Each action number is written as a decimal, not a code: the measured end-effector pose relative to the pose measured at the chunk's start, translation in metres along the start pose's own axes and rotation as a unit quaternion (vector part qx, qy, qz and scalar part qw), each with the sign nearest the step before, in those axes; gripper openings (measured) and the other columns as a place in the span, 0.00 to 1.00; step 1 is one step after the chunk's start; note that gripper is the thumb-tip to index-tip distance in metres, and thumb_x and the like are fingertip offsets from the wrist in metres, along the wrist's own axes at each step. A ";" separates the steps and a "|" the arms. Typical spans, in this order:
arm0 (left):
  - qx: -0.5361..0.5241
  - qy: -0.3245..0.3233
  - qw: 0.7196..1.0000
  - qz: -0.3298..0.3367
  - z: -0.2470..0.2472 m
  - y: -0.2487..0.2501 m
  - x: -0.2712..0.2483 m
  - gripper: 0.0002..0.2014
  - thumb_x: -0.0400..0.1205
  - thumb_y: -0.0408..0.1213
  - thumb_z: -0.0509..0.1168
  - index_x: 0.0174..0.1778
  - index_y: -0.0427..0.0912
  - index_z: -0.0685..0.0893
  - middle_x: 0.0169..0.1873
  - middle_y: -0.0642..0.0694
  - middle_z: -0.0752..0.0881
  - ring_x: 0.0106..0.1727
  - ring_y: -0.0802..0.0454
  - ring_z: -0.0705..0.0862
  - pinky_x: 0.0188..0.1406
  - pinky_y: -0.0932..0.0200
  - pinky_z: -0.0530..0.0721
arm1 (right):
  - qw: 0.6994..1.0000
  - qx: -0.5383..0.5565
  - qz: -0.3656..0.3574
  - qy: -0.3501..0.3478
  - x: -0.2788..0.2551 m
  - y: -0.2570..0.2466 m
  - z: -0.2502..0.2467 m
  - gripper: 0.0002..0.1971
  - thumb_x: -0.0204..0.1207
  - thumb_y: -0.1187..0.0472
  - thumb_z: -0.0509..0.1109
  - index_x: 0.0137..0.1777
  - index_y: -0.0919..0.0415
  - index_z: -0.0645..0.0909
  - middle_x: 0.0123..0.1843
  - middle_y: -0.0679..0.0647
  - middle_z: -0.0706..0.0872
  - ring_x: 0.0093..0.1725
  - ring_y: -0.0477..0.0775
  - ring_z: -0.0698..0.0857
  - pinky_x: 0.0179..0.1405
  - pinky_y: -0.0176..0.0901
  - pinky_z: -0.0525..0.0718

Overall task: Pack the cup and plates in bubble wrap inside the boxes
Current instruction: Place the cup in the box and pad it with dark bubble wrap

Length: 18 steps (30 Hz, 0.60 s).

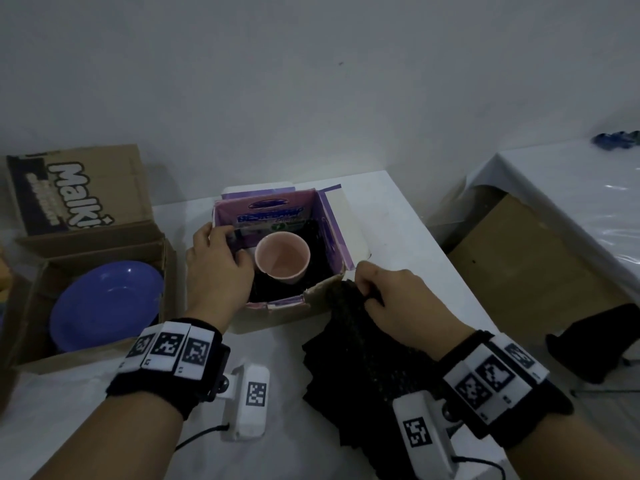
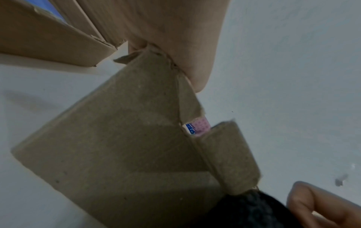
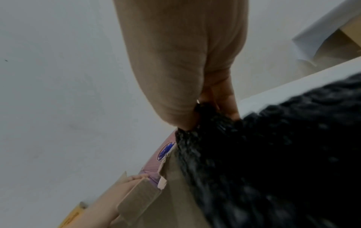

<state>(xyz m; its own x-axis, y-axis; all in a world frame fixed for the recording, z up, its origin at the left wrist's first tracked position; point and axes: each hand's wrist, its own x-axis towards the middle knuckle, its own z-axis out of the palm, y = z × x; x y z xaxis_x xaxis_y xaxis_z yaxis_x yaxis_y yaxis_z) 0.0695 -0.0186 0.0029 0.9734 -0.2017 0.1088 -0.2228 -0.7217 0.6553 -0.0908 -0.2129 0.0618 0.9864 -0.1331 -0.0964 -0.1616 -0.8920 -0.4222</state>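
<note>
Upright, mouth up, the pink cup (image 1: 282, 258) sits boxed; right grip (image 1: 398, 301) pinches black wrap (image 1: 356, 358).

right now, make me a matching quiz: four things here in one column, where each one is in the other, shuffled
Things:
1. pink cup
2. blue plate
3. black bubble wrap
4. left hand

Places:
A. in the brown box on the left
B. pinched by the right hand
C. inside the purple box
D. on the purple box's left wall

Pairs: 1-C, 2-A, 3-B, 4-D
</note>
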 end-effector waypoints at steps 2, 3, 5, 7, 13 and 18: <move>-0.001 0.000 1.000 -0.001 0.000 -0.001 0.000 0.21 0.79 0.35 0.62 0.69 0.42 0.74 0.71 0.38 0.69 0.69 0.35 0.71 0.69 0.43 0.69 | 0.999 0.020 -0.022 0.018 0.000 0.000 -0.002 0.11 0.72 0.73 0.61 0.43 0.54 0.76 0.36 0.49 0.78 0.32 0.48 0.74 0.32 0.44 0.72; -0.003 0.000 1.000 -0.001 0.000 -0.001 0.001 0.21 0.78 0.34 0.62 0.68 0.42 0.74 0.70 0.38 0.70 0.68 0.35 0.71 0.69 0.43 0.69 | 0.998 0.035 -0.032 0.029 0.000 0.001 -0.001 0.13 0.73 0.72 0.60 0.43 0.53 0.80 0.39 0.48 0.79 0.35 0.48 0.75 0.35 0.43 0.72; -0.010 0.002 1.000 0.001 0.000 -0.001 0.000 0.20 0.78 0.34 0.63 0.67 0.41 0.75 0.70 0.37 0.70 0.67 0.34 0.72 0.68 0.43 0.70 | 0.996 0.072 -0.029 0.037 -0.001 -0.001 0.000 0.13 0.75 0.65 0.59 0.44 0.53 0.85 0.43 0.46 0.79 0.43 0.48 0.79 0.42 0.41 0.75; -0.017 0.003 1.000 0.001 0.000 -0.001 0.001 0.20 0.78 0.33 0.63 0.67 0.42 0.75 0.69 0.37 0.71 0.66 0.35 0.73 0.67 0.43 0.71 | 0.996 0.090 -0.002 0.016 -0.001 -0.006 -0.003 0.08 0.77 0.51 0.65 0.47 0.53 0.82 0.46 0.46 0.78 0.46 0.47 0.80 0.43 0.38 0.75; -0.056 0.010 0.998 -0.004 -0.001 -0.002 0.001 0.17 0.81 0.36 0.61 0.66 0.43 0.77 0.70 0.38 0.72 0.67 0.37 0.73 0.69 0.45 0.71 | 1.000 0.009 0.022 -0.009 0.007 -0.013 -0.025 0.16 0.71 0.64 0.69 0.58 0.53 0.75 0.48 0.50 0.82 0.47 0.52 0.82 0.43 0.39 0.77; -0.140 0.020 0.990 -0.006 0.000 -0.004 0.003 0.21 0.83 0.49 0.49 0.61 0.42 0.80 0.66 0.37 0.76 0.68 0.39 0.72 0.71 0.42 0.69 | 0.978 0.144 -0.013 0.154 0.030 -0.029 -0.075 0.20 0.72 0.72 0.57 0.40 0.47 0.85 0.36 0.49 0.87 0.30 0.51 0.81 0.29 0.39 0.79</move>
<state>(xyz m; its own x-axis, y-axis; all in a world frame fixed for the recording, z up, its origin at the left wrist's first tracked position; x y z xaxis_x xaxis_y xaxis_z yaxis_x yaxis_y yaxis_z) 0.0735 -0.0162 0.0010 0.9787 -0.1627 0.1254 -0.1923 -0.5105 0.8381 -0.0539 -0.2239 0.1388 0.9456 -0.2749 0.1743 -0.0947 -0.7446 -0.6607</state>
